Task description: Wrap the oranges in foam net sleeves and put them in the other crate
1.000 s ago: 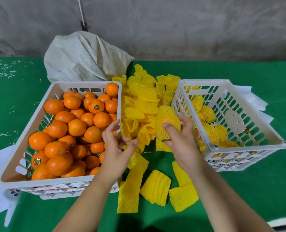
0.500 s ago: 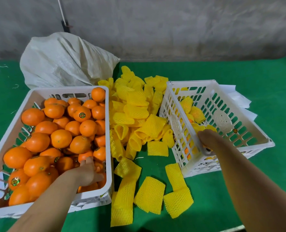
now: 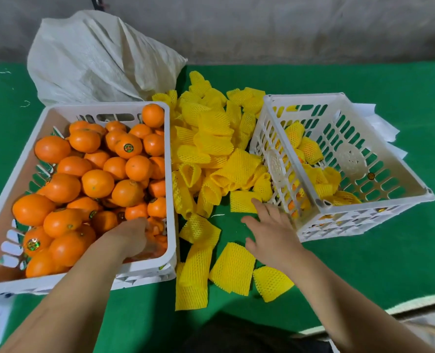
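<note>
The left white crate point(image 3: 170, 174) is heaped with bare oranges point(image 3: 97, 183). My left hand point(image 3: 132, 235) reaches into its near right corner, blurred, its fingers curled down over an orange point(image 3: 158, 226). A pile of yellow foam net sleeves point(image 3: 211, 149) lies between the crates. My right hand point(image 3: 272, 235) hovers over the green table with its fingers spread, and its fingertip touches a flat sleeve point(image 3: 243, 201). The right white crate point(image 3: 310, 189) holds several sleeved oranges point(image 3: 310, 149).
A white woven sack point(image 3: 97, 59) slumps behind the left crate against a grey wall. White paper point(image 3: 379, 123) sticks out from under the right crate. More flat sleeves point(image 3: 231, 266) lie at the front. The table's edge point(image 3: 415, 304) runs at lower right.
My right hand put the sleeved orange into the right crate, came out holding nothing and moved left to the loose sleeves. My left hand went down into the orange crate and stays there.
</note>
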